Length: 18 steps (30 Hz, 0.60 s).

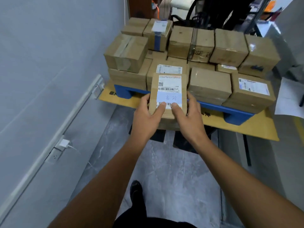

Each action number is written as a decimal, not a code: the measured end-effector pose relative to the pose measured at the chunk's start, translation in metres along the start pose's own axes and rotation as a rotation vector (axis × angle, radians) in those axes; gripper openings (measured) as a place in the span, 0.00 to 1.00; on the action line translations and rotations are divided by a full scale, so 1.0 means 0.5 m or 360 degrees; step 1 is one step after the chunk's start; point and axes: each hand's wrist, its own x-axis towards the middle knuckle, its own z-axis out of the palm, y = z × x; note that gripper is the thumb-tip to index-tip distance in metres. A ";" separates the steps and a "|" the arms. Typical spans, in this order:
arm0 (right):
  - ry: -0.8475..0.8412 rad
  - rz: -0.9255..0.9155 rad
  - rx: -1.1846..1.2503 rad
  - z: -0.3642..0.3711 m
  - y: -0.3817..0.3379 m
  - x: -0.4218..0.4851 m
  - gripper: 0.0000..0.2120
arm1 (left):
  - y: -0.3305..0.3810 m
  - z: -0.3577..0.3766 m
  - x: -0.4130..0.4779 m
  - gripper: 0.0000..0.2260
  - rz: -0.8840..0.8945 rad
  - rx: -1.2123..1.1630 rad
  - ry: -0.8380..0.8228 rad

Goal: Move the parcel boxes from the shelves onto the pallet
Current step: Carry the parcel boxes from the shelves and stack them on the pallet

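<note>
Fig. | I hold the parcel box (167,96) between left hand (146,119) and right hand (189,120), thumbs on top | long axis points away, toward the pallet (123,93) just ahead | both hands equally near

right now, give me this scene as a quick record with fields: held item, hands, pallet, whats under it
held item: parcel box with a shipping label and a white handwritten slip
left hand: grips the box's left side, thumb on top
right hand: grips the box's right side, thumb on top
box position: in front of the stack, over the pallet's near edge; resting or not, cannot tell
pallet: blue, loaded with stacked boxes in layers
under pallet: cardboard sheet
</note>
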 end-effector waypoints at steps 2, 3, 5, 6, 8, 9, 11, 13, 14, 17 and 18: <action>0.0048 -0.0012 0.0011 0.033 -0.023 0.055 0.30 | 0.002 -0.025 0.073 0.24 0.0007 0.0024 -0.0053; 0.0064 -0.0017 0.0004 0.043 -0.031 0.077 0.31 | 0.002 -0.032 0.100 0.26 0.0019 0.0029 -0.0073; 0.0089 0.0010 -0.0015 0.069 -0.041 0.130 0.34 | -0.002 -0.049 0.162 0.28 0.0069 0.0064 -0.0105; 0.0102 0.0030 -0.0016 0.077 -0.046 0.152 0.35 | -0.002 -0.054 0.188 0.29 0.0094 0.0094 -0.0105; 0.0128 0.0068 -0.0025 0.091 -0.052 0.198 0.36 | 0.000 -0.064 0.238 0.32 0.0143 0.0188 -0.0098; 0.0136 0.0083 -0.0033 0.097 -0.055 0.221 0.36 | 0.001 -0.067 0.261 0.33 0.0168 0.0241 -0.0090; 0.0144 0.0120 -0.0047 0.109 -0.057 0.269 0.35 | 0.001 -0.068 0.309 0.31 0.0227 0.0328 -0.0078; 0.0148 0.0147 -0.0066 0.122 -0.058 0.316 0.35 | 0.000 -0.065 0.357 0.30 0.0265 0.0389 -0.0078; 0.0151 0.0152 -0.0071 0.128 -0.057 0.340 0.34 | 0.001 -0.062 0.383 0.30 0.0284 0.0427 -0.0070; 0.0137 0.0143 -0.0052 0.147 -0.045 0.407 0.30 | 0.002 -0.054 0.459 0.28 0.0364 0.0580 -0.0038; 0.0126 0.0152 -0.0044 0.152 -0.042 0.427 0.30 | 0.004 -0.052 0.482 0.27 0.0388 0.0630 -0.0037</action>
